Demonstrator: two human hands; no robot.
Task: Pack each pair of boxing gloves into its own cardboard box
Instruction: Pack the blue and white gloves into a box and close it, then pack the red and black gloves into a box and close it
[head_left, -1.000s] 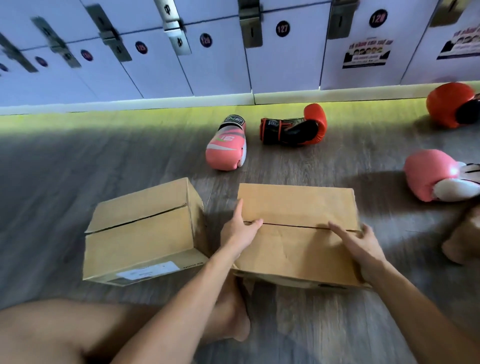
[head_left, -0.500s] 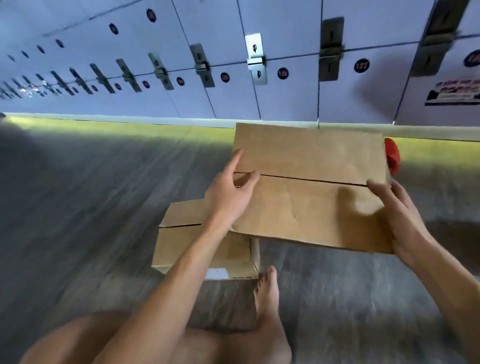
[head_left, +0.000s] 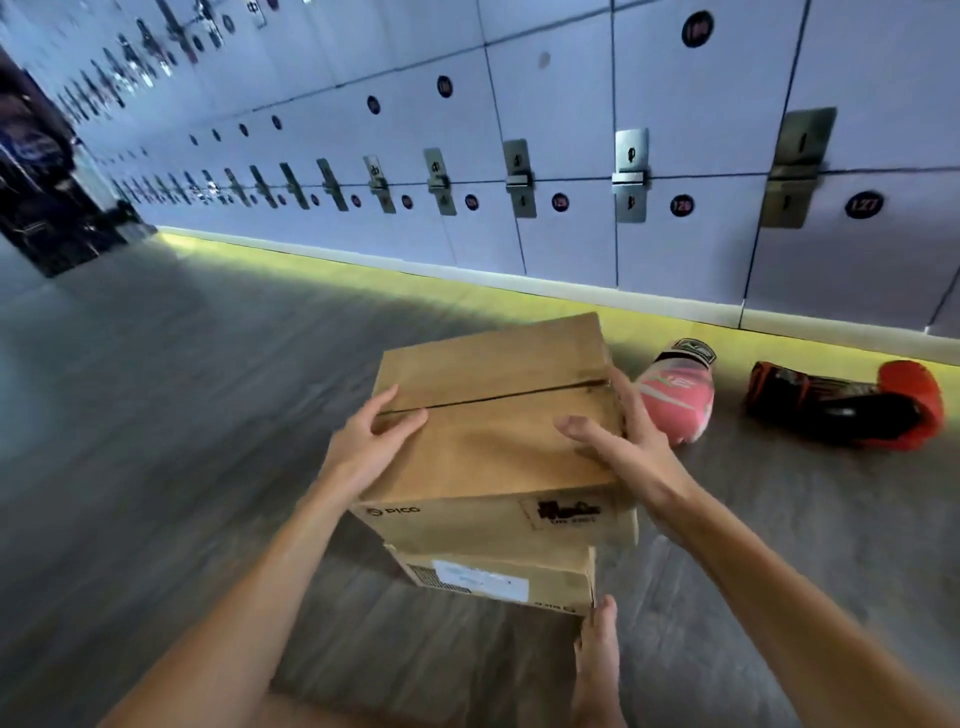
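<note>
A closed cardboard box (head_left: 493, 431) sits on top of a second closed cardboard box (head_left: 550, 574) on the floor in front of me. My left hand (head_left: 363, 447) grips the upper box at its left edge, fingers over the lid. On the box's right edge, my right hand (head_left: 631, 447) holds it with the thumb on the lid and the fingers down the side. A pink boxing glove (head_left: 675, 400) lies on the floor just right of the boxes. Farther right lies a red and black glove (head_left: 852, 410). What the boxes contain is hidden.
A wall of numbered lockers (head_left: 571, 234) runs along the back above a yellow-lit floor strip (head_left: 415, 280). My bare foot (head_left: 597, 670) rests against the lower box's front right corner. Grey wood floor (head_left: 182, 389) spreads to the left. A dark fixture (head_left: 47, 197) stands far left.
Both hands lifted the right-hand box off the floor, carried it left and set it on the other box. My view swung left, so two gloves at the right dropped out of sight.
</note>
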